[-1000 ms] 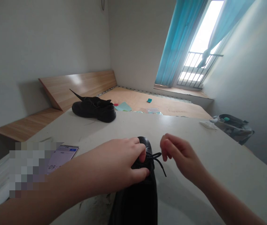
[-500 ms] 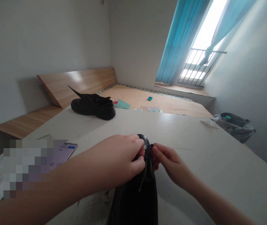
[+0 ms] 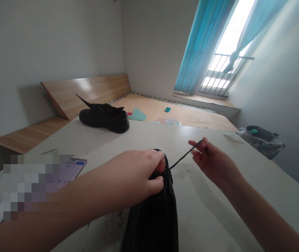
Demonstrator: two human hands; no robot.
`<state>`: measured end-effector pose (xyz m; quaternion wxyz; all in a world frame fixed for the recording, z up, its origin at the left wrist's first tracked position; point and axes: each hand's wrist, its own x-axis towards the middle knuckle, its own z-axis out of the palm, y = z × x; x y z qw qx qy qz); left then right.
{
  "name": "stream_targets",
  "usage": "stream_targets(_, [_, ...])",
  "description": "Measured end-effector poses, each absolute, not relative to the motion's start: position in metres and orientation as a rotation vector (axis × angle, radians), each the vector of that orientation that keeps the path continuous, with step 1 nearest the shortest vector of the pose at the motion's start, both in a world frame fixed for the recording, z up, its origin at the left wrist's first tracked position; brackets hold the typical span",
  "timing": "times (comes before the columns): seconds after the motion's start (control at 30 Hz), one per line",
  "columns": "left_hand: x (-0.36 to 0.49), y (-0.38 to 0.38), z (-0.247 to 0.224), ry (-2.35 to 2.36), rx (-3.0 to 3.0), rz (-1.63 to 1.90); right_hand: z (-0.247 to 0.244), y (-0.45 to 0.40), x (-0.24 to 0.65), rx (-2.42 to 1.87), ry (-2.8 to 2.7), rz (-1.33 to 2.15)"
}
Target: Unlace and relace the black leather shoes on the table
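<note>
A black shoe (image 3: pixel 153 224) stands on the white table (image 3: pixel 217 217), its toe pointing away and its opening near the bottom edge. My left hand (image 3: pixel 145 171) is closed at the lacing near the toe; its fingertips press on the shoe, and what they pinch is hidden. Off to the right of the shoe, my right hand (image 3: pixel 212 161) holds the end part of a black shoelace (image 3: pixel 184 156) between thumb and finger. The lace runs taut and slanting from the lacing up to that hand.
Another black shoe (image 3: pixel 104 118) lies at the table's back left. A phone (image 3: pixel 73 169), partly covered by a blurred patch, is beside my left forearm. A white tissue (image 3: pixel 233 137) rests at the right back edge, near a bin with a plastic bag (image 3: pixel 265 141).
My right hand has moved up and to the right, away from the shoe, drawing the lace out straight. My left hand has stayed nearly in place at the lacing.
</note>
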<state>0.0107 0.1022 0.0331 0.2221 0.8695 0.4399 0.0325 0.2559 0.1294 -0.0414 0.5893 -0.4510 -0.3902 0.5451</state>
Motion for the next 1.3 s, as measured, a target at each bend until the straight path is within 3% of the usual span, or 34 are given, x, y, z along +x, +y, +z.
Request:
stream_targets(0.23, [0.011, 0.102, 0.029, 1.207, 2.402, 0.096, -0.016, 0.114, 0.253, -0.868, -0.872, 1.426])
stream_targets(0.5, [0.015, 0.102, 0.022, 1.138, 2.439, 0.128, -0.021, 0.083, 0.231, 0.048, -1.381, 1.954])
stream_targets(0.9, [0.010, 0.102, 0.032, 1.043, 2.281, 0.070, -0.028, 0.105, 0.244, -0.520, -0.833, 1.739])
stream_targets(1.1, [0.005, 0.104, 0.039, 0.998, 2.056, 0.195, -0.037, 0.101, 0.236, -0.579, -1.296, 1.617])
stream_targets(1.3, [0.001, 0.105, 0.053, 0.730, 1.828, 0.657, -0.029, 0.077, 0.220, -0.814, -2.021, 1.035])
